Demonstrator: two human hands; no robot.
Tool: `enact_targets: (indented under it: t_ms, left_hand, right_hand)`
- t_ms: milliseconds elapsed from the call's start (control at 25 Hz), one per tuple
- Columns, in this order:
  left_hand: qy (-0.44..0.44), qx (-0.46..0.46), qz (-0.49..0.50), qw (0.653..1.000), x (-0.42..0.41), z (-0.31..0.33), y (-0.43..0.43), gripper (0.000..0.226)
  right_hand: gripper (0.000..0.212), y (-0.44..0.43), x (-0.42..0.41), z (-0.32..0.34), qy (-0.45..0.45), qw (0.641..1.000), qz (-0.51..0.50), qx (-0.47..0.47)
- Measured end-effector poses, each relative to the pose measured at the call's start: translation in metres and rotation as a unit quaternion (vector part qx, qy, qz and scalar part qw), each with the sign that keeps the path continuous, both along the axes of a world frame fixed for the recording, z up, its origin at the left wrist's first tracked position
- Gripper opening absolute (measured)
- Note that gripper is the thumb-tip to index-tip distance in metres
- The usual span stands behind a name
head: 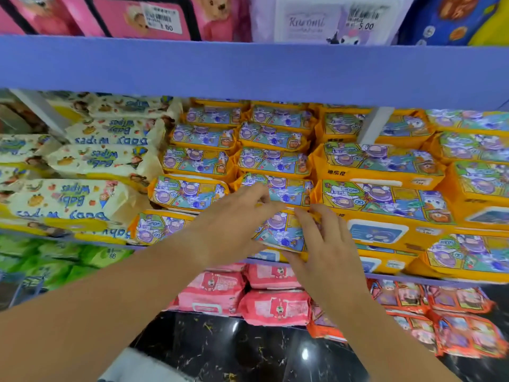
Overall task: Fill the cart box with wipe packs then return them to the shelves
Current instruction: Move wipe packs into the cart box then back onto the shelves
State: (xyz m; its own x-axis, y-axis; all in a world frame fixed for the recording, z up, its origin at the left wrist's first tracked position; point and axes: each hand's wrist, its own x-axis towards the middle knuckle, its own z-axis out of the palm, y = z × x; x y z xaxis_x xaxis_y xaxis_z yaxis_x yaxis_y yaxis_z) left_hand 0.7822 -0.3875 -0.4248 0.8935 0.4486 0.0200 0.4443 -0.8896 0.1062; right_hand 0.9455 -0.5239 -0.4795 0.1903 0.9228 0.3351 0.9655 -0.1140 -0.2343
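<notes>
Cart box not in view, so fill or return phase cannot be told. The rows look nearly full, which I judge means either very early or close to done. One orange wipe pack sits at the front edge of the middle shelf, between both hands. Left hand: fingers nearly straight over the pack's top left, thumb hidden, so I cannot tell whether it grips. Right hand: fingers straight and spread flat on the right end. Packs are soft, glossy film pillows with crimped ends, and some carry white flip lids. Cream packs lie to the left, pink packs below.
</notes>
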Motion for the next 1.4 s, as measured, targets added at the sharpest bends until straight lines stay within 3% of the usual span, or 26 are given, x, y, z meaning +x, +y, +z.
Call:
enact_targets:
  t_ms: [160, 440, 640, 880, 1160, 1400]
  left_hand:
    - [0.028, 0.109, -0.003, 0.994, -0.012, -0.024, 0.018, 0.084]
    - [0.004, 0.078, 0.041, 0.996, -0.022, -0.039, 0.021, 0.080]
    - [0.025, 0.072, 0.059, 0.995, -0.020, -0.044, 0.012, 0.083]
    - [0.082, 0.103, 0.108, 0.985, -0.008, -0.033, -0.013, 0.067]
    - [0.127, 0.124, 0.110, 0.978, -0.019, -0.028, -0.017, 0.098]
    - [0.087, 0.132, 0.092, 0.983, -0.046, -0.007, -0.035, 0.099]
  right_hand:
    - [0.076, 0.022, -0.012, -0.005, -0.095, 0.995, 0.026, 0.000]
    - [0.071, 0.035, -0.005, -0.021, -0.148, 0.988, 0.048, 0.014]
    - [0.073, 0.035, -0.010, -0.014, -0.143, 0.988, 0.042, -0.038]
    - [0.077, 0.025, -0.025, 0.002, -0.130, 0.985, 0.037, -0.109]
    - [0.091, 0.004, -0.029, 0.007, -0.108, 0.983, 0.015, -0.150]
    - [0.091, -0.017, -0.029, 0.031, -0.112, 0.971, 0.029, -0.208]
